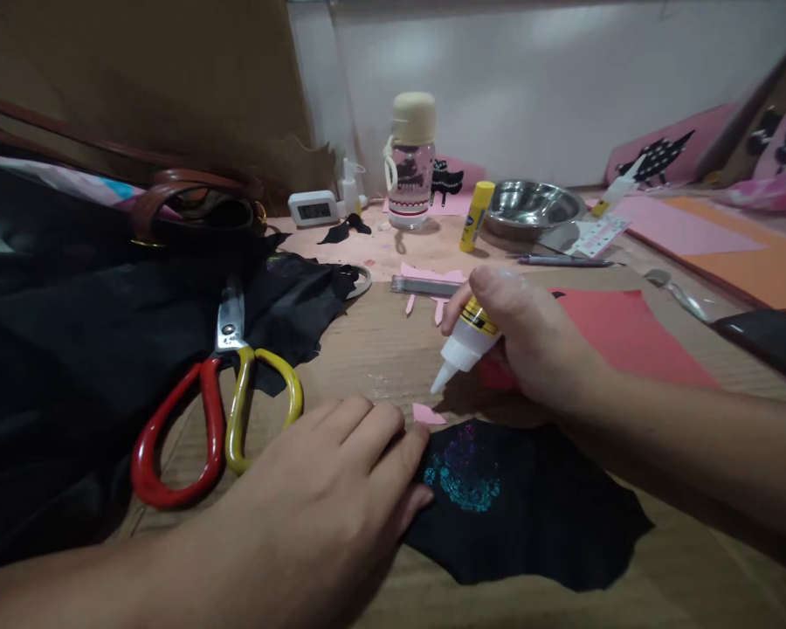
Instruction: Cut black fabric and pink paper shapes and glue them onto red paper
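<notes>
My right hand (530, 341) is closed around a small white glue bottle (466, 342) with a yellow label, its nozzle tilted down to the left. The tip hovers just above a small pink paper scrap (427, 414) on the wooden table (373, 349). My left hand (341, 498) lies flat with fingers together, pressing the left edge of a black fabric piece (537, 515). That piece carries a patch of teal and purple glitter (464, 476) near my left fingertips.
Red and yellow handled scissors (219, 411) lie on black cloth (58, 384) at left. Red paper (622, 332) sits behind my right hand. Further back stand a bottle (411, 162), glue stick (476, 216), steel bowl (530, 208), small clock (313, 208) and orange paper (747, 253).
</notes>
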`<state>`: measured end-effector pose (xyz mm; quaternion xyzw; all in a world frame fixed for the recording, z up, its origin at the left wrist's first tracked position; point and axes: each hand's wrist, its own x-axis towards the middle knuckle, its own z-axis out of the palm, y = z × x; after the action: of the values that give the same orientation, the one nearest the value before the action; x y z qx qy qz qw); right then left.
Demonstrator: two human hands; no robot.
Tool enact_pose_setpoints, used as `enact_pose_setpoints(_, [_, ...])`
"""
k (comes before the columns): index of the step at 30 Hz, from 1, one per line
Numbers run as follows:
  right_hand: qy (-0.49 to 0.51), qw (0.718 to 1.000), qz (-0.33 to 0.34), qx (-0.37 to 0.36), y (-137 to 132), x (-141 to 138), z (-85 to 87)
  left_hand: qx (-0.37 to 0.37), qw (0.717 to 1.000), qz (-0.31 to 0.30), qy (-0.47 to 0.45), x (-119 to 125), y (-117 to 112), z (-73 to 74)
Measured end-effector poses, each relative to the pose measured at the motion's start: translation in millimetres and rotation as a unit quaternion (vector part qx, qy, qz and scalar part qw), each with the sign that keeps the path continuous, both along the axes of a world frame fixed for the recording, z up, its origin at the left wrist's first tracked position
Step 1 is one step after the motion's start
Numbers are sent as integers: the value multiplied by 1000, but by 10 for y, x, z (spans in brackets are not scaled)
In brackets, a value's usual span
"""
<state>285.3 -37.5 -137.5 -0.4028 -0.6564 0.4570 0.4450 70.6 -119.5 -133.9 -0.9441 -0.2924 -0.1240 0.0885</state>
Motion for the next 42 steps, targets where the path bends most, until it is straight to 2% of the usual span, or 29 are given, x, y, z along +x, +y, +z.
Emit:
enact_pose_setpoints(5, [-11, 999, -20, -26, -48, -10, 24, 25, 1000, 0, 17, 18, -6, 26])
enact_pose_setpoints(10, [-31, 999, -23, 0, -102, -23, 30, 62, 996, 11, 59, 20, 8, 22])
enact_pose_setpoints(17, [-14, 999, 39, -28, -205, -63, 2, 74, 995, 0, 69, 25, 11, 5])
enact_pose_setpoints(22, [8, 997, 29, -69, -201, -85, -4, 55, 996, 16, 67, 38, 22, -11])
enact_pose_setpoints(26, [-17, 1000, -10, -11, -151, -90, 24, 72, 995, 25, 61, 25, 0, 15])
enact_pose_setpoints(29, [-30, 998, -5, 47, -113, -91, 52, 57, 996, 25, 60, 19, -6, 24])
enact_pose_setpoints(33, [-46, 996, -19, 70, -100, -99, 68, 48, 998, 12, 46, 38, 16, 7])
enact_pose_setpoints(42, [13, 999, 11, -31, -180, -79, 41, 78, 994, 1, 71, 40, -2, -10])
